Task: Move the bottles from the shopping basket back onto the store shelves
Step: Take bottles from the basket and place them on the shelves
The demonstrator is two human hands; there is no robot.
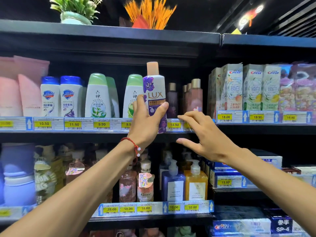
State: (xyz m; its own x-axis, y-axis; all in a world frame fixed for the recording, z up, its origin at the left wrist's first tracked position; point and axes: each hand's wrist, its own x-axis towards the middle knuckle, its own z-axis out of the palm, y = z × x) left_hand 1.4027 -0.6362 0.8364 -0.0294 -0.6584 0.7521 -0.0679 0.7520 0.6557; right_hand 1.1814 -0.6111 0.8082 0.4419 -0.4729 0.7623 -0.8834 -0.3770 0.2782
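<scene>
My left hand [145, 120] grips a white and purple LUX bottle [154, 88] with a peach cap. It holds the bottle upright in front of the upper shelf [102, 132], between a green-capped white bottle [132, 96] and small dark purple bottles [171, 100]. The bottle's base hangs level with the shelf's price rail. My right hand [206, 135] hovers to the right of the bottle, fingers spread and holding nothing. The shopping basket is out of view.
Blue-capped Safeguard bottles [59, 96] and pink tubes [20, 93] fill the left of the shelf, Crest boxes [246, 88] the right. Pump bottles [184, 183] stand on the shelf below. Potted plants [77, 12] sit on top.
</scene>
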